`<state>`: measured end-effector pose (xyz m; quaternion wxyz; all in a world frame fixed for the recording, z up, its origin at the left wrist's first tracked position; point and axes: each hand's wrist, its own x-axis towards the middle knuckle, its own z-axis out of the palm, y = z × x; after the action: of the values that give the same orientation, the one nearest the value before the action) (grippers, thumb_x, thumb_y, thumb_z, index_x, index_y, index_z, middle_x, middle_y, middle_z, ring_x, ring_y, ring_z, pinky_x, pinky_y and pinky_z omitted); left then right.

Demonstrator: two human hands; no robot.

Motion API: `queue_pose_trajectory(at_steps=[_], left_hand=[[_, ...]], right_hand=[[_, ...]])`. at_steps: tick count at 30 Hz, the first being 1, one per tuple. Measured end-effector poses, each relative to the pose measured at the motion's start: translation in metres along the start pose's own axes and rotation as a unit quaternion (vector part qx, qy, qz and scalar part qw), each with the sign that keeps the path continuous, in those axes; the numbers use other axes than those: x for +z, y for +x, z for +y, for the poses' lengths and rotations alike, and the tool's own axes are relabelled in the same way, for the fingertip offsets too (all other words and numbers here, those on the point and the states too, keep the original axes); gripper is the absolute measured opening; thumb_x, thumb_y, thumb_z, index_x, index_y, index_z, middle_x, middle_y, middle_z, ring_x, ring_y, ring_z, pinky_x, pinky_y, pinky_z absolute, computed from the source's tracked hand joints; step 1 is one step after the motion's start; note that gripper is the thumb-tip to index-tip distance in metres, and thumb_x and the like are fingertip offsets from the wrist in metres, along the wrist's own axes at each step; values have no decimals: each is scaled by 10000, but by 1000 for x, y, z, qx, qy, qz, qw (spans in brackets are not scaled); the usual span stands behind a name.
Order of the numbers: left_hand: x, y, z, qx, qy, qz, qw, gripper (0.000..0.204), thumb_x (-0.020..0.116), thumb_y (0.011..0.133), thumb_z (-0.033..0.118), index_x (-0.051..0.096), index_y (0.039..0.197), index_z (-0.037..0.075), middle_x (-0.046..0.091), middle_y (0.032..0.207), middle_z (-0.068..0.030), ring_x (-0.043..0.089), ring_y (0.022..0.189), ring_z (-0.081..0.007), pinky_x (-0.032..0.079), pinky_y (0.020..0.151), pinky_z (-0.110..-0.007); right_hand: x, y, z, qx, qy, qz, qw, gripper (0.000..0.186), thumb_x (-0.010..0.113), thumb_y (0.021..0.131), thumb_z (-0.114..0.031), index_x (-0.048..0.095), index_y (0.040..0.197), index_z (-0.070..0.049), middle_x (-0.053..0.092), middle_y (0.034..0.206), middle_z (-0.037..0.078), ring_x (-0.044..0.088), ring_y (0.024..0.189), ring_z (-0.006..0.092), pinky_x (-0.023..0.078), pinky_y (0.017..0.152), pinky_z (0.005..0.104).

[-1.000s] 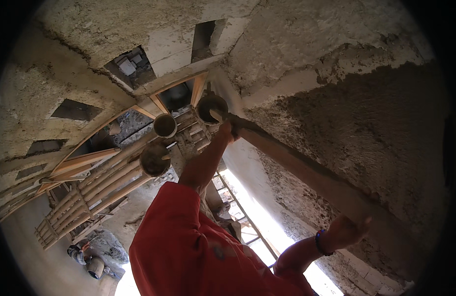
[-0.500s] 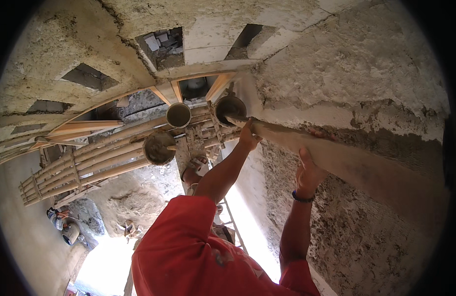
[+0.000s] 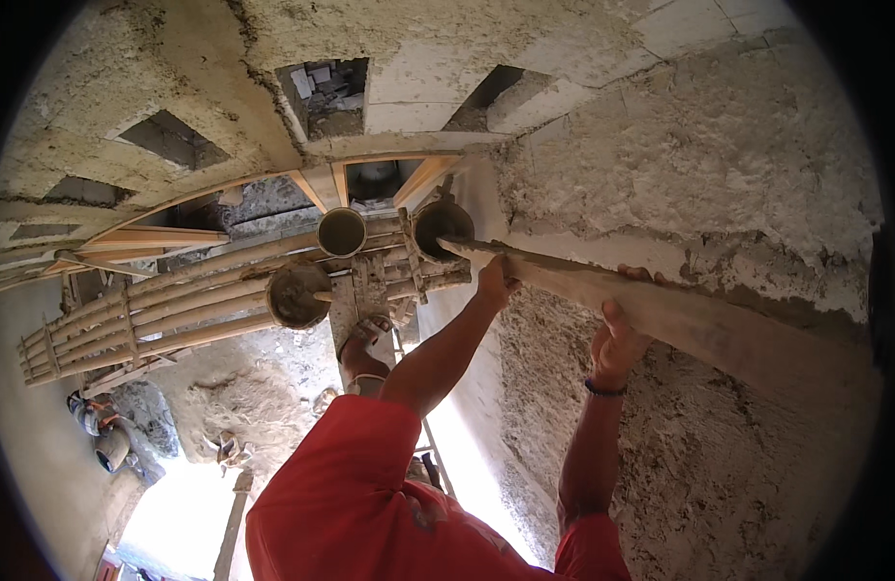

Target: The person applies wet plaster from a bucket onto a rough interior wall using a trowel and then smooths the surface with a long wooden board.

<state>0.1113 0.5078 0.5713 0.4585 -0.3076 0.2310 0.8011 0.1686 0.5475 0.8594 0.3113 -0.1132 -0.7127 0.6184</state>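
Observation:
A long wooden straightedge board (image 3: 728, 334), smeared with mortar, lies across the rough wall on the right. My left hand (image 3: 495, 279) is closed around it close to its narrow left end. Farther along, my right hand (image 3: 619, 341) grips the board from below, with fingertips showing over its upper edge and the thumb on its face. Dark wet mortar (image 3: 748, 302) runs along the wall just above the board. Behind the board's left end is a dark bucket (image 3: 429, 215).
A bamboo scaffold (image 3: 186, 310) carries a second bucket (image 3: 342, 232) and a round mortar pan (image 3: 291, 290) with a handle in it. My foot (image 3: 358, 354) stands on a plank. Far below at left, a person (image 3: 104, 412) is near a drum. Wooden arch framing (image 3: 423, 181) lies ahead.
The board has slid up the wall, narrowing the strip of dark mortar visible above it. Both hands have kept their grip and moved with it. My view has shifted slightly.

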Motion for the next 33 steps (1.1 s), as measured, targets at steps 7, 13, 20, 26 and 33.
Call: queue_pose_trajectory(at_steps=[7,13,20,26,33], left_hand=[[15,-93,-6,386,536,41,749,534,378,1010,474,432,1457,187,185,1538,-292,143,1427,-431,95,1153,-531],[0,-52,22,385,635,-86,665,617,178,998,578,577,1354,269,115,1564,-276,103,1396,-514,77,1134,-576],[-45,24,17,396,637,-124,650,525,245,998,572,571,1346,352,144,1558,-256,152,1373,-549,141,1112,-627],[-128,169,67,212,862,28,460,467,398,985,431,473,1406,244,284,1507,-227,353,1317,-519,343,988,-668],[-84,153,99,186,746,105,631,412,436,946,310,562,1288,118,416,1423,-217,490,1245,-406,349,994,-648]], right_hand=[[-4,-9,-50,-24,40,4,999,874,832,727,-121,309,1427,-100,524,1228,115,479,1213,289,351,1095,461],[-36,-13,-87,-82,-2,-36,996,838,792,748,-259,339,1436,-106,494,1263,125,452,1239,316,336,1103,504],[-69,-14,-164,-114,-41,-69,990,913,716,725,-361,261,1477,-116,447,1296,121,392,1246,310,230,1155,527],[-48,-13,-242,-160,-36,-54,985,871,781,728,-312,330,1456,-153,468,1303,161,407,1251,371,248,1126,587],[-69,-30,-286,-196,-140,-3,971,827,771,758,-314,344,1448,-155,430,1383,171,361,1308,376,234,1119,614]])
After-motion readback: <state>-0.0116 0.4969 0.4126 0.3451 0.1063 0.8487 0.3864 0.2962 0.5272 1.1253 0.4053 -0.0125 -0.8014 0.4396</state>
